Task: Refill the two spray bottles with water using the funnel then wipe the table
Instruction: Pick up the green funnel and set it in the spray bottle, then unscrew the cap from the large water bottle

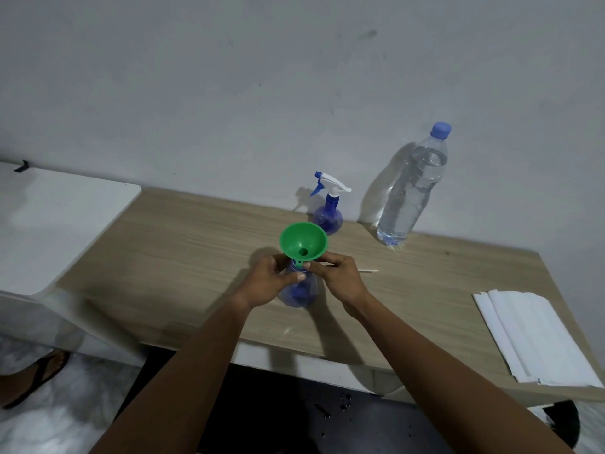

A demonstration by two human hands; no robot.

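A green funnel (pixel 303 241) sits in the neck of a blue spray bottle (pixel 299 293) with no spray head, standing mid-table. My left hand (pixel 269 280) grips that bottle near its neck. My right hand (pixel 340 276) pinches the funnel's small tab at its lower rim. A second blue spray bottle (pixel 327 215) with its white trigger head on stands just behind. A tall clear water bottle (pixel 411 188) with a blue cap stands at the back right, capped and nearly full.
The wooden table (pixel 183 244) meets a grey wall at the back. Folded white cloths or paper (pixel 537 335) lie at the right front edge. A thin pale tube (pixel 368 271) lies right of my hand. A white surface (pixel 59 224) adjoins on the left.
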